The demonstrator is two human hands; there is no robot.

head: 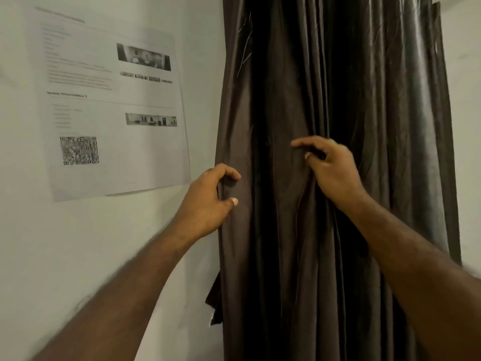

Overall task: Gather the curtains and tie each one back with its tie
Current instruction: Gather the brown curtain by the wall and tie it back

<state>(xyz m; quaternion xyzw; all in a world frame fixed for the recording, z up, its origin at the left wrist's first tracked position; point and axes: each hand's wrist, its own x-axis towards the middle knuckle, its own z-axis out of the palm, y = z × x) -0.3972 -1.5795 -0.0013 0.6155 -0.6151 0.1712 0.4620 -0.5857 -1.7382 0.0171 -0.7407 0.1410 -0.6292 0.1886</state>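
Note:
A dark brown curtain [338, 100] hangs gathered in deep vertical folds down the right half of the view. My left hand [208, 201] grips its left edge, fingers curled behind the hem and thumb in front. My right hand [330, 168] lies on the middle folds, index finger stretched left and the other fingers bent into the cloth. A short dark strip of fabric [214, 306] hangs behind the curtain's left edge lower down; I cannot tell whether it is the tie.
A printed sheet [112, 105] with text, small photos and a QR code is stuck on the white wall [65, 243] left of the curtain. More white wall [466, 100] shows to the right of the curtain.

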